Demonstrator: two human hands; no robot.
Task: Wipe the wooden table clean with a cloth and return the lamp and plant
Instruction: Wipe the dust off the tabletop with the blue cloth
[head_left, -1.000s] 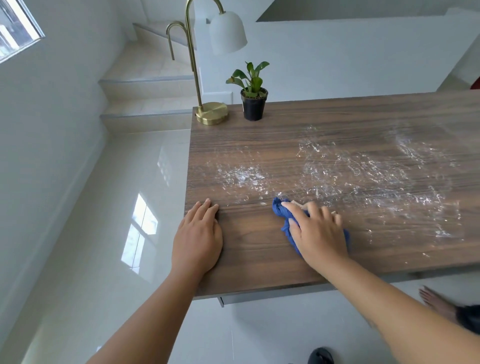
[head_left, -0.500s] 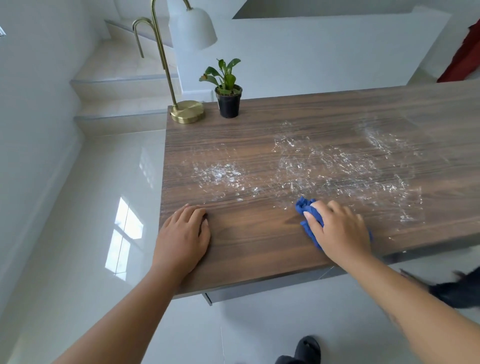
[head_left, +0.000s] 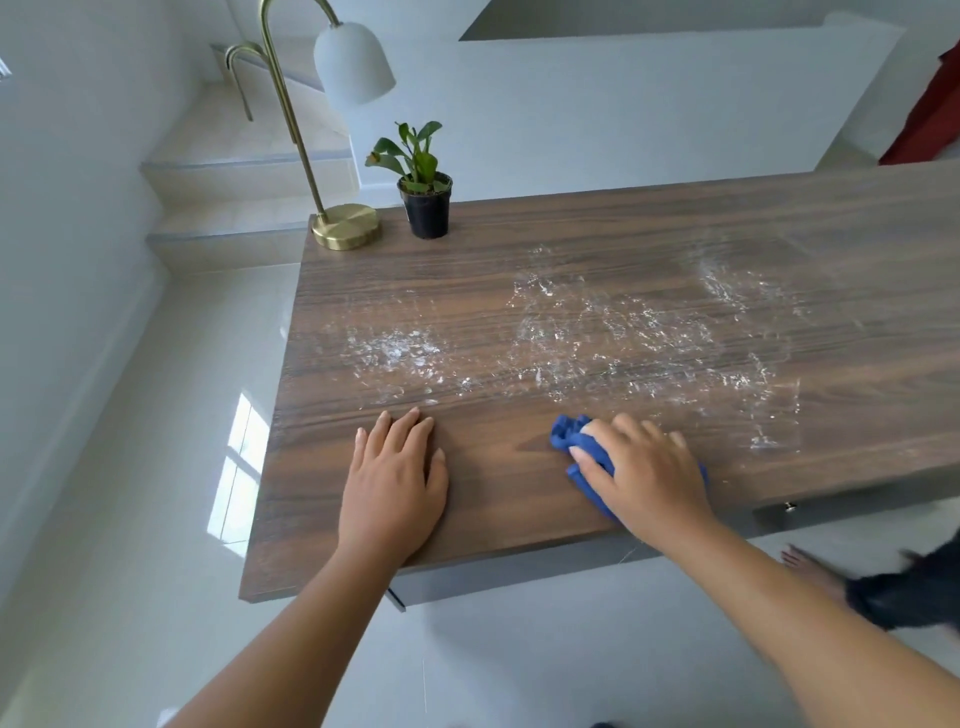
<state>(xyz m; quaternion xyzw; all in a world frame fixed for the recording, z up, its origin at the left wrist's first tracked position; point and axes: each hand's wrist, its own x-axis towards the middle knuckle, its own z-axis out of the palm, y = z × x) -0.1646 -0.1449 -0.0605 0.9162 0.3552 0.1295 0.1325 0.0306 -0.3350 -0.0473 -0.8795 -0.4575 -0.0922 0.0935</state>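
The wooden table (head_left: 519, 499) carries white powdery smears (head_left: 597, 338) across its middle. My right hand (head_left: 647, 473) presses a crumpled blue cloth (head_left: 571, 441) flat onto the wood near the front edge, below the smears. My left hand (head_left: 392, 478) lies flat and empty on the table, fingers apart, near the front left corner. A brass lamp (head_left: 345, 226) with a white shade stands at the far left corner. Beside it on the right is a small green plant in a black pot (head_left: 427, 208).
The table's left edge drops to a glossy tiled floor (head_left: 156, 467). Steps (head_left: 234, 208) rise behind the far left corner. A white low wall (head_left: 623, 104) runs behind the table. My bare foot (head_left: 810, 566) and dark trouser leg show at the lower right.
The right hand slid the cloth rightward along the front edge, then stayed about there. The left hand has stayed flat in place. The camera view shifted.
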